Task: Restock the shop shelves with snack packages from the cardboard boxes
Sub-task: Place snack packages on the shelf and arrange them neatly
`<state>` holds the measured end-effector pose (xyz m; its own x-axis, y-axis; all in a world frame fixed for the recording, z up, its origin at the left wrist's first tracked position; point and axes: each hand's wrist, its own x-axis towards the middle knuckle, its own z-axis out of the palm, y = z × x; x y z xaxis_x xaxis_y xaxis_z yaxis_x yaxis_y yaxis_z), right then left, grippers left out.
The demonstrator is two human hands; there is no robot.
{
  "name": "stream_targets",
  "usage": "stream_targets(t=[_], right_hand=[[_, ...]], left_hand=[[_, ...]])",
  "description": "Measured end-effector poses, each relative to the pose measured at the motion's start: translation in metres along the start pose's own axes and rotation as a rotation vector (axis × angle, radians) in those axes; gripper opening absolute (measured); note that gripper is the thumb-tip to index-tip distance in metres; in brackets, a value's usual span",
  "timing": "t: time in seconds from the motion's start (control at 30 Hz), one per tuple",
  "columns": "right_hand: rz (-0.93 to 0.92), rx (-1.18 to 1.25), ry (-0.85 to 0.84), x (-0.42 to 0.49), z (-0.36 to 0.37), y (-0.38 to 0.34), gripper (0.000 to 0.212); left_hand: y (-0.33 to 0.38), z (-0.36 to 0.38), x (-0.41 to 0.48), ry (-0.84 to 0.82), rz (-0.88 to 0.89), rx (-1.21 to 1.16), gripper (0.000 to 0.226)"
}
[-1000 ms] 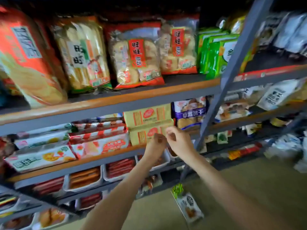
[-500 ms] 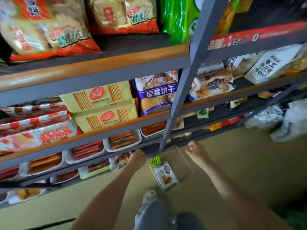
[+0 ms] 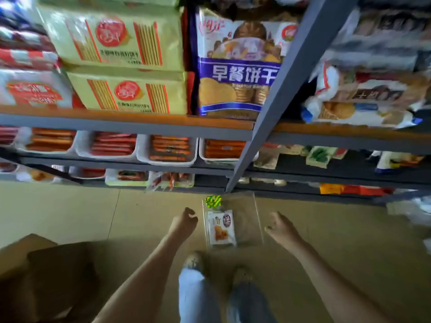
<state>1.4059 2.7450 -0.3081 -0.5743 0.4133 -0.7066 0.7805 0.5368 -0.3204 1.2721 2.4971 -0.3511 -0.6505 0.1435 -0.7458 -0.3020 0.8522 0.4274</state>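
Note:
My left hand [image 3: 184,221] and my right hand [image 3: 281,226] hang low over the floor, fingers loosely curled, holding nothing. Between them a clear plastic tray [image 3: 247,220] lies on the floor with a white snack packet [image 3: 220,229] and a green-yellow packet [image 3: 213,200] in it. A brown cardboard box [image 3: 46,276] stands at the lower left. On the shelf [image 3: 126,120] above sit two stacked yellow biscuit packs [image 3: 127,92] and a purple breakfast-biscuit bag [image 3: 235,73].
A grey slanted shelf post [image 3: 275,96] crosses in front of the shelves. White bins of red and orange packets [image 3: 170,148] fill the lower shelves. My two feet [image 3: 193,262] stand on the tan floor just before the tray.
My view tilted down from the upper shelves to the floor. Both hands dropped from the yellow packs on the shelf to either side of the tray.

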Motion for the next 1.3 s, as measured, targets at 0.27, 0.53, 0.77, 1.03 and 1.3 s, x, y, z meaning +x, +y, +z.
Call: stream_targets(t=[0.27,0.53,0.77,1.03,1.3], right_hand=[[-0.208,-0.022,-0.089,0.149,0.105,0.031,0.064],[-0.435,-0.026,-0.088,0.353,0.258,0.039,0.101],[-0.735,-0.302,0.254,0.435,0.313,0.067,0.081],[-0.915,-0.154,0.284,0.393,0.316,0.081,0.061],[-1.225,-0.284,0.473,0.381,0.326,0.091,0.061]], left_hand=[[-0.065,0.086,0.111,0.036,0.081,0.010,0.038],[-0.152,0.181,0.283,0.093,0.267,0.062,0.045],[-0.172,0.233,0.363,0.239,0.444,0.067,0.052],[-0.140,0.228,0.336,-0.103,0.098,-0.630,0.071],[-0.149,0.225,0.335,-0.187,0.157,-0.799,0.057]])
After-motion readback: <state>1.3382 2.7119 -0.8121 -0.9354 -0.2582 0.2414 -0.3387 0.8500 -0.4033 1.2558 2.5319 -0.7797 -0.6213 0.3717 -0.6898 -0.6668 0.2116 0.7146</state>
